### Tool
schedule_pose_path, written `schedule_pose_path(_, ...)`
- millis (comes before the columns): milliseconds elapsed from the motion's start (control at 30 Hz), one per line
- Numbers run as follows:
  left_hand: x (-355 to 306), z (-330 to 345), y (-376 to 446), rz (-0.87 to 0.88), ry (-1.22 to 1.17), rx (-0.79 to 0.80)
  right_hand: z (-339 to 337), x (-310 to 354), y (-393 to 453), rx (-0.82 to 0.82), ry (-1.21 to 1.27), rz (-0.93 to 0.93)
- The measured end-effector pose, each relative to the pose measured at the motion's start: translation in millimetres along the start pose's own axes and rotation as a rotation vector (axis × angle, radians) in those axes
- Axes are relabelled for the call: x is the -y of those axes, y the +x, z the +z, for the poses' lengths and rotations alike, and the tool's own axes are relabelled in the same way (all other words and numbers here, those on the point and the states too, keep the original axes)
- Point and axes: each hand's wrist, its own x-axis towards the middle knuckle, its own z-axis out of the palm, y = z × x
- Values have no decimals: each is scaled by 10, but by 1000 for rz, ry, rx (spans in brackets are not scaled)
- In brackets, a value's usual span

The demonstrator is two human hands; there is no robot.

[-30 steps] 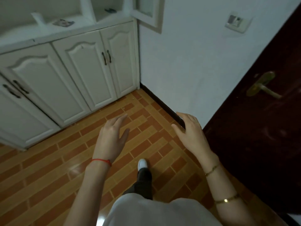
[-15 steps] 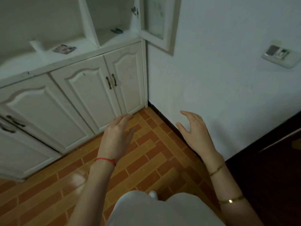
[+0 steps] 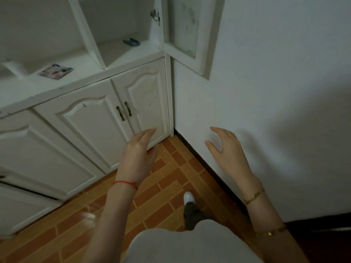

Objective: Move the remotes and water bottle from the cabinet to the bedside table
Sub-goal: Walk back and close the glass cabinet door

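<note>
While both the left hand (image 3: pixel 137 155) and the right hand (image 3: pixel 227 150) hang open and hold nothing above the tiled floor (image 3: pixel 171 179), a small dark thing, too unclear to name, lies in the open cabinet (image 3: pixel 121 59) above, beside the white wall (image 3: pixel 266 92).

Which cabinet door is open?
The upper glass-panelled door, swung out against the wall at the cabinet's right end. The lower panel doors, including the pair with dark handles, look shut. Both hands are empty and touch none of them.
</note>
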Motion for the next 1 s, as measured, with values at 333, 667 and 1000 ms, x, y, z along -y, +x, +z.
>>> schedule_pose_path(333,-142,210,1630,0,-23,-91,-239,-120,1716,-51,-16,-94)
schedule_pose_path(667,-162,293,2599,72,-77,-145,-293,-95,2649,-120,24,-130)
schedule_pose_path(1000,-562,23,3750,292,-199,-249,-692,175,3489,-382,142,-178)
